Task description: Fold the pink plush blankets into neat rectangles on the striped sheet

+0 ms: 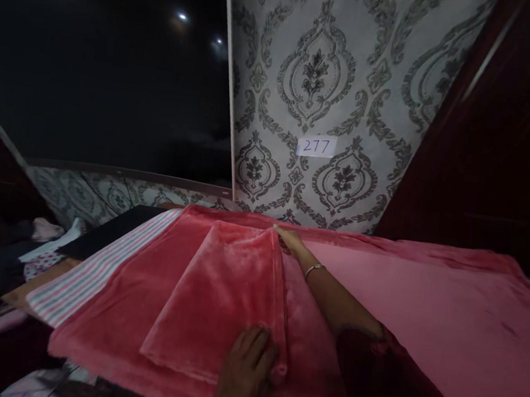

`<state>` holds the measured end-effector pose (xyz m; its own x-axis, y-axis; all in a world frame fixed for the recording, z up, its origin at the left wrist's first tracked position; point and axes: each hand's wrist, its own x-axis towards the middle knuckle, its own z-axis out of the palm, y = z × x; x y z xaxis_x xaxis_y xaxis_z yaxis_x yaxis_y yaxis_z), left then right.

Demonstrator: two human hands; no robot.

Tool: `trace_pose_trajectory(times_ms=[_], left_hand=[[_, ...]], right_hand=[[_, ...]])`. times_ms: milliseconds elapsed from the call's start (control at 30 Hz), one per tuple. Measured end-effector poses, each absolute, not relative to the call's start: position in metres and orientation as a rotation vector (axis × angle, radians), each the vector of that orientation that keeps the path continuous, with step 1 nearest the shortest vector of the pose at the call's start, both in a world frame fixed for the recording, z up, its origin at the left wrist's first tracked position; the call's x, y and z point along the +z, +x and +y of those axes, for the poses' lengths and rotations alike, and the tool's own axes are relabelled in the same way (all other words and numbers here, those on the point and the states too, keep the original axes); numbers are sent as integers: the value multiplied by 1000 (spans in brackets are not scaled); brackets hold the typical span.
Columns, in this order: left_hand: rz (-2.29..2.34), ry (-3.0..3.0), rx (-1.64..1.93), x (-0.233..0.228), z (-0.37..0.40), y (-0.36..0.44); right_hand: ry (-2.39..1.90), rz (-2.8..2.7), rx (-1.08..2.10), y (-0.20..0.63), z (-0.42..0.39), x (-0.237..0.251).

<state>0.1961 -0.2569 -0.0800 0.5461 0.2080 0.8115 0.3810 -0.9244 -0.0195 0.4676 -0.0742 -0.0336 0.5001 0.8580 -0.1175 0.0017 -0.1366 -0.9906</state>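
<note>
Your folded, soft red plush rectangle lies left of both hands, on a larger spread red plush sheet, its long axis seemingly running away from you. Your right hand, the farther grip, looks pinched on its far right corner; your left hand rests near its near right corner, palm hidden, so you cannot tell whether that grip is closed. Your right fingers' undersides are hard to make out, and your left wrist is cut off
</note>
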Motion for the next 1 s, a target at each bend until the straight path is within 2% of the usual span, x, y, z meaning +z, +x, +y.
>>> trace_pose_trajectory(times_ms=[167,333,567,800,1000], left_hand=[[-422,-2593,-1284,-81,-249,192],[-294,-2606,-1393,-88,-245,185],[-445,-2717,-1403,-101,-256,200],[-445,-2816,-1113,-84,-262,195],[-451,-2820,-1141,-87,-265,198]], right_hand=[[-1500,-768,803,472,-46,-46],[-1448,-716,680,496,-57,-56],[-1431,-696,673,509,-79,-65],[-1438,-761,687,503,-72,-53],[-1503,-779,677,502,-84,-48]])
